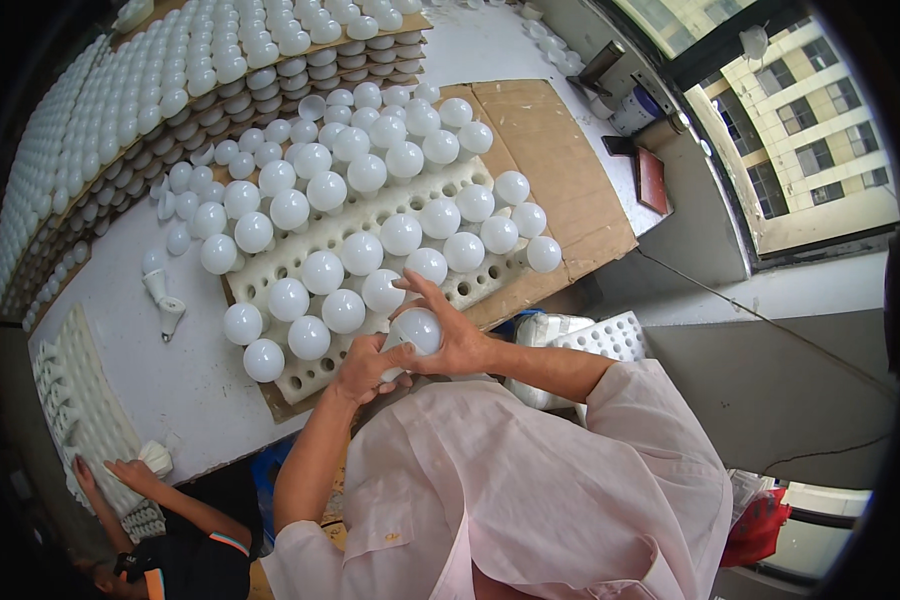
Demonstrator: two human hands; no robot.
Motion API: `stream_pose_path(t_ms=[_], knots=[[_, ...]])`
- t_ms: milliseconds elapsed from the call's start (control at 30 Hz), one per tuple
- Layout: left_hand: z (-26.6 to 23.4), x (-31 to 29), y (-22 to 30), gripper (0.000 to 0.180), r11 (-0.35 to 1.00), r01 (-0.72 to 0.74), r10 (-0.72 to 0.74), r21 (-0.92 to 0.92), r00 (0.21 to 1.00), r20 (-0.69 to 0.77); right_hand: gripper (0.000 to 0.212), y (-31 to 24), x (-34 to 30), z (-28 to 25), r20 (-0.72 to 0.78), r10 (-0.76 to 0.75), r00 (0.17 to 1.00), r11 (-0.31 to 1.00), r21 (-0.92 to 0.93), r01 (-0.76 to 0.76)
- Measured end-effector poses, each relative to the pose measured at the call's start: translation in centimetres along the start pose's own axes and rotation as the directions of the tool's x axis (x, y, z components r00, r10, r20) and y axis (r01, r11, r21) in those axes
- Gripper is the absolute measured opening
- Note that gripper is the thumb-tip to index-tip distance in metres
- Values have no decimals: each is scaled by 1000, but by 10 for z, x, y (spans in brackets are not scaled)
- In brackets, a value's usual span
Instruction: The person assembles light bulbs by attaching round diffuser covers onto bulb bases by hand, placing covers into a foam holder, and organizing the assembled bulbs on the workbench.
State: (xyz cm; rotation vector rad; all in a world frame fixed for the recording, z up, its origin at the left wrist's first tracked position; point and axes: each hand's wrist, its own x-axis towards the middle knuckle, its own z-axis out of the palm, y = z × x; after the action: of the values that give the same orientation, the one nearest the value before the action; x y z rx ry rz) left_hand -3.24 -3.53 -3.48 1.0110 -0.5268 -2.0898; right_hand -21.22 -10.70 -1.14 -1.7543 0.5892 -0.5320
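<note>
A white light bulb (417,330) with a round, glossy dome is between my hands, close to my chest. My left hand (362,372) grips its lower part, the thumb lying along the side. My right hand (457,335) curves around the dome from the right, one finger raised beside the front row of bulbs. The bulb's base is mostly hidden by my fingers. Just beyond, rows of similar bulbs (400,235) stand dome-up in a cream foam tray (305,250) with round holes. Several of its holes show between the rows.
The tray lies on brown cardboard (560,170) over a white table (120,320). Tall stacked boards of bulbs (100,130) rise at the far left. Two loose bulbs (170,312) lie nearby. A co-worker's hands (135,475) touch a white foam piece at lower left. A window (790,120) is at right.
</note>
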Motion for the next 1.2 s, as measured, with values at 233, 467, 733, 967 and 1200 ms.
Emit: stream_pose_path(t_ms=[233, 467, 733, 967, 1200], knots=[[2, 21, -28, 43, 932, -175, 226, 317, 966, -130, 99, 36, -61, -17, -339, 74, 938, 997, 35, -66], [3, 20, -34, 47, 895, -38, 123, 445, 979, -162, 87, 84, -76, -93, -437, -289, 852, 591, -781, -201], [-38, -26, -67, 42, 909, -135, 265, 394, 916, -299, 82, 61, -101, -69, -540, -184, 821, 854, -502, -139], [-68, -69, -73, 35, 898, -80, 308, 432, 815, -491, 66, 64, -67, -23, -504, 327, 799, 864, 502, -37], [-94, -112, -99, 32, 908, -128, 366, 399, 707, -605, 39, 104, -75, -6, -633, 309, 709, 920, 10, -392]])
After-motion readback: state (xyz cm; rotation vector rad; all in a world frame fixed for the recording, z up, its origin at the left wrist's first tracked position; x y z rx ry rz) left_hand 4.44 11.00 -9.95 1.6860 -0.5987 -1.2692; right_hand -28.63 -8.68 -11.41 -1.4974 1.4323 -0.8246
